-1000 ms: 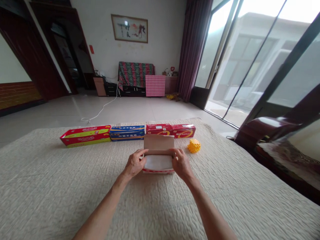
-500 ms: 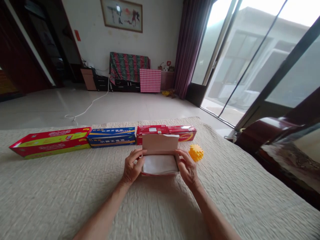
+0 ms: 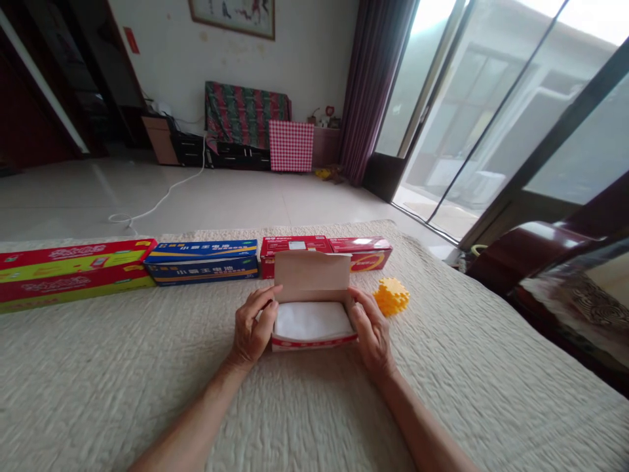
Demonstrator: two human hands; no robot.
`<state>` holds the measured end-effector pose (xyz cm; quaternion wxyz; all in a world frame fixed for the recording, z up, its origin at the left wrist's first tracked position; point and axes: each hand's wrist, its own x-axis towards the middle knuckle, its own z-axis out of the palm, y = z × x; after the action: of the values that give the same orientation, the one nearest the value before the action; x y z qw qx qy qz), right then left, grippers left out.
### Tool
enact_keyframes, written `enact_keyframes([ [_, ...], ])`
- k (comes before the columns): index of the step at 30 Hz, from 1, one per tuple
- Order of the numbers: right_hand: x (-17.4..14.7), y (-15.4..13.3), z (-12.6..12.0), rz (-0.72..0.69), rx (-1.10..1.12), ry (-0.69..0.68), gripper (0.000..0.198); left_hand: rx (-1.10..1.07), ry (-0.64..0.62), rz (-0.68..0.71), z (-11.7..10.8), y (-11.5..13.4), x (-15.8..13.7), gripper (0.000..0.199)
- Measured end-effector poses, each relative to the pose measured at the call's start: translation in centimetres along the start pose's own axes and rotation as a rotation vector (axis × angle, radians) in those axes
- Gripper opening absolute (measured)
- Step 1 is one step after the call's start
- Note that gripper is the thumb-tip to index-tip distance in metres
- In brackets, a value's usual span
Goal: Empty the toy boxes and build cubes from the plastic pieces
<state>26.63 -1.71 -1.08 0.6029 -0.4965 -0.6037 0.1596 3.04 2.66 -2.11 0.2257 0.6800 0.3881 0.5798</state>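
A red cardboard box [image 3: 314, 344] stands on the bed cover with its lid raised, showing the plain brown inside of the flap. White, smooth-looking material, which I cannot identify, fills it. My left hand [image 3: 252, 328] grips the box's left side, thumb and fingers pinched at the upper edge. On the opposite side my right hand [image 3: 372, 331] holds the right wall, its fingers near the hinge of the flap. Just right of that hand lies a yellow, knobbly plastic piece [image 3: 392, 297].
Behind the open box runs a row of cartons: a long red and green box [image 3: 73, 272], a blue box [image 3: 202, 262] and red boxes [image 3: 363, 254]. They rest on a cream quilted cover [image 3: 147, 373]. A dark wooden armrest [image 3: 521, 255] stands at the right.
My view has tipped downward and come a little closer, so the front of the box shows more. Both hands keep their hold on its sides, and the flap stays up.
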Motion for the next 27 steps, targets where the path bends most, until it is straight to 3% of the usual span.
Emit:
enact_keyframes([
  [9, -0.2, 0.3, -0.4, 0.025, 0.036, 0.062, 0.032, -0.003, 0.004, -0.019, 0.4, 0.2, -0.2, 0.031],
  [17, -0.2, -0.5, 0.1, -0.019, -0.028, 0.166, 0.025, 0.083, 0.017, 0.061, 0.3, -0.3, -0.3, 0.032],
  [27, 0.3, -0.1, 1.4, -0.051, -0.002, 0.169, 0.028, 0.104, 0.089, 0.016, 0.3, -1.5, -0.1, 0.035],
])
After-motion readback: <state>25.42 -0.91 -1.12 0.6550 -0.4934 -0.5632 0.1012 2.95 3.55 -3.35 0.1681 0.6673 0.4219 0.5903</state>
